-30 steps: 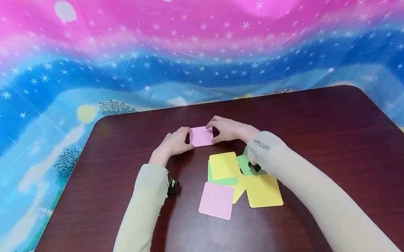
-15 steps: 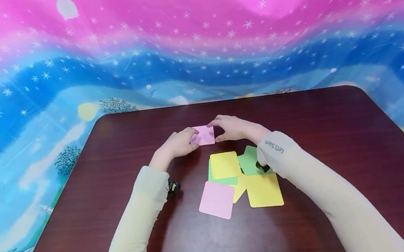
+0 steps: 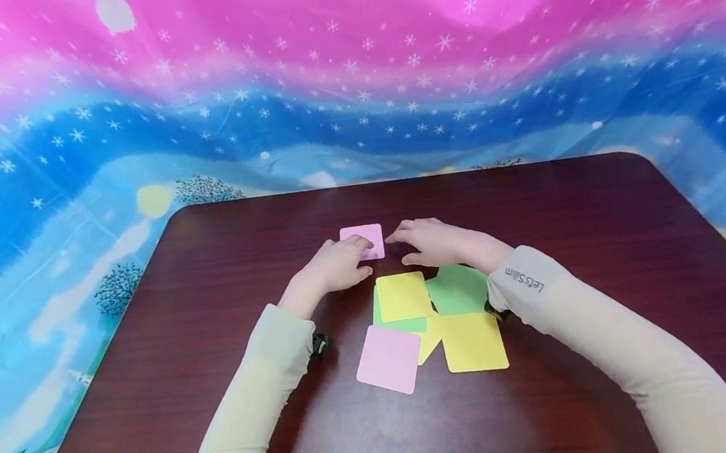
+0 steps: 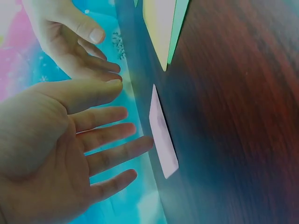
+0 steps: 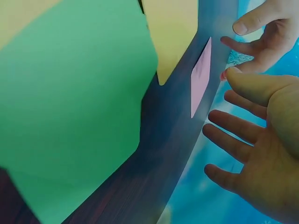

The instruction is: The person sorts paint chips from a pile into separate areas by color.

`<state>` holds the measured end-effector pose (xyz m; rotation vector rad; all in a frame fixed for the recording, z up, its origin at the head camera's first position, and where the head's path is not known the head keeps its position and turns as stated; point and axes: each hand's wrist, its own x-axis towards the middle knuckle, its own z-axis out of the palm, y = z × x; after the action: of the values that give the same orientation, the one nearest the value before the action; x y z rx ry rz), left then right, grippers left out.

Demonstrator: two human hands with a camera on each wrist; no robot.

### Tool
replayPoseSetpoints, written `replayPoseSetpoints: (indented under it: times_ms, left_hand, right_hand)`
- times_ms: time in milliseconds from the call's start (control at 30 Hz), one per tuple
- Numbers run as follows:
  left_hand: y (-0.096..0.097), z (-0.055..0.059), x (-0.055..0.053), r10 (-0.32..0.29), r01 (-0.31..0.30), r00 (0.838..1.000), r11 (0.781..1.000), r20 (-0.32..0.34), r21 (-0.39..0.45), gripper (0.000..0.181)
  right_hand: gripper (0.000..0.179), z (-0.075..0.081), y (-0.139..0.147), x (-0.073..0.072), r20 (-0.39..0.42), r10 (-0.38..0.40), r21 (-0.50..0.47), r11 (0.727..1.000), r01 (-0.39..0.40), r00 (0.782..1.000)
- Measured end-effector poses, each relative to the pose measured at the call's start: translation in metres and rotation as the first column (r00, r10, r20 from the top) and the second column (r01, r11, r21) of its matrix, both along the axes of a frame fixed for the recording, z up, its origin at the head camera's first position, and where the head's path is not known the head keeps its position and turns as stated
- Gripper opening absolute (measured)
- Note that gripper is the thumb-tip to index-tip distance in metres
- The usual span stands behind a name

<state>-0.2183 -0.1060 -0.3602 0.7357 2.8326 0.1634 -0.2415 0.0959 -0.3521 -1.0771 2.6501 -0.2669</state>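
Note:
A pink square card [image 3: 372,233] lies flat on the dark wooden table, toward its far side. My left hand [image 3: 335,264] hovers over the card's lower left part, fingers spread and relaxed; in the left wrist view the left hand [image 4: 70,144] shows its palm with nothing held. To the right of the card is my right hand [image 3: 437,241], its fingers loosely extended and apart from the card. Its palm faces the camera in the right wrist view, where the right hand [image 5: 252,144] holds nothing and the pink card [image 5: 201,79] lies beyond the fingertips.
Nearer on the table [image 3: 175,390] several cards overlap: a yellow card [image 3: 403,297] over a green one [image 3: 382,327], a second pink card [image 3: 389,360], a larger-looking yellow card [image 3: 476,343] and green cards [image 3: 457,290]. A patterned cloth [image 3: 354,132] hangs behind the table's far edge.
My left hand has come off the pink card's left edge and moved right and nearer, over it. The right hand has drawn away to the right. The pink card stays in about the same place.

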Motion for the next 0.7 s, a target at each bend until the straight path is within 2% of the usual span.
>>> replayPoseSetpoints:
  times_ms: [167,367,700]
  left_hand:
    - [0.007,0.001,0.007,-0.043,0.043,0.999,0.999,-0.019,0.0,0.046]
    - [0.016,-0.001,0.016,-0.109,0.11,0.991,0.994,-0.075,0.003,0.043]
    - [0.029,-0.002,0.031,-0.175,0.173,0.979,0.985,-0.109,-0.021,0.041]
  right_hand:
    - [0.045,-0.001,0.01,0.009,-0.024,0.018,-0.023,1.0,-0.019,1.0]
    - [0.039,-0.005,0.022,0.017,-0.045,0.043,-0.061,0.997,-0.045,0.998]
    - [0.047,-0.012,0.039,0.034,-0.024,0.005,-0.125,0.992,-0.008,1.0]
